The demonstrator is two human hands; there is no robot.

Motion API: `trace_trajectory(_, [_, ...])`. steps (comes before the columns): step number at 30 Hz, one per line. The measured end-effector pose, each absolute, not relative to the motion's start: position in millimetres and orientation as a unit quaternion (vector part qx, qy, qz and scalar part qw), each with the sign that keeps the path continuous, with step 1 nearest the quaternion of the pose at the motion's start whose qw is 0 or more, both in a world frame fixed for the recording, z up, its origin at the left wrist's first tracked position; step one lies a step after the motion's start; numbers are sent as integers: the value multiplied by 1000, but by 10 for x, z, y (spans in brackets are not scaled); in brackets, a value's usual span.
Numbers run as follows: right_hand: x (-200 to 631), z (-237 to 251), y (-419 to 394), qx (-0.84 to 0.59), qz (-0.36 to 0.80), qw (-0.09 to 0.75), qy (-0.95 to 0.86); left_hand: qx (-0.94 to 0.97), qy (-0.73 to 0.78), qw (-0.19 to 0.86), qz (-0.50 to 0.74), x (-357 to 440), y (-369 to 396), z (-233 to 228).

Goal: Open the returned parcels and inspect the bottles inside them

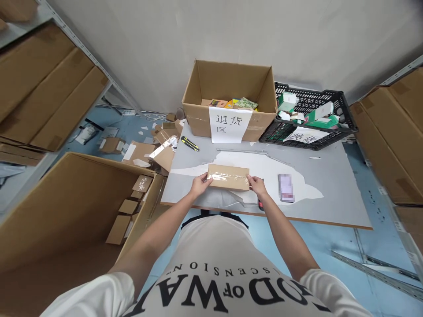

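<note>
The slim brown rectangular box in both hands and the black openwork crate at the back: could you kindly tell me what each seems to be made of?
Slim brown rectangular box: probably cardboard, going by its matt tan faces; bright reflections on top suggest glossy clear tape. Black openwork crate: likely moulded plastic, dull finish, judging by its regular lattice walls.

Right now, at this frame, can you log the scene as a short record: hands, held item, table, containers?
left hand: on the left end of a cardboard box
right hand: on its right end
box top: shiny clear tape
on table: yellow-black cutter
table back: open carton, black crate
left of table: large open carton, small boxes inside
</note>
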State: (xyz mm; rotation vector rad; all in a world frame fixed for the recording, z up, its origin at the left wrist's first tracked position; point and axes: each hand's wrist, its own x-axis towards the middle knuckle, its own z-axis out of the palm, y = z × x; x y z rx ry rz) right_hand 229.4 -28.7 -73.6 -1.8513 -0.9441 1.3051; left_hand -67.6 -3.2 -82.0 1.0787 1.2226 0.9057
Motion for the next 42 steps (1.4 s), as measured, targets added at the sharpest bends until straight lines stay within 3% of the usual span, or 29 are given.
trace_trajectory(5, [2334,-719,-371,-696,518,350,-352,449,544,579,409,-637,-96,-777])
trace_trajectory(9, [2622,-801,-666,-773,364,354,-379,487,578,523,394,-617,-128,-771])
trace_trajectory(12, [2869,-933,-986,-838,271,271,-387,534,601,473,360,-607,-157,-742])
trace_trajectory(18, [2883,-1170,-1212,-869,276,99,-399,661,609,299,320,-612,-224,-619])
trace_trajectory(23, [2729,-1194,-1033,-878,283,39,-384,731,571,217,305,-587,-247,-579])
trace_trajectory(32, [2827,-1023,-905,-863,304,109,-390,879,427,148,154,-497,-532,-512])
trace_trajectory(38, [2707,-393,-558,-778,327,308,-439,892,418,140,99,-478,-554,-561])
trace_trajectory(42, [2367,112,-273,-603,345,270,-667,894,413,144,96,-495,-524,-574])
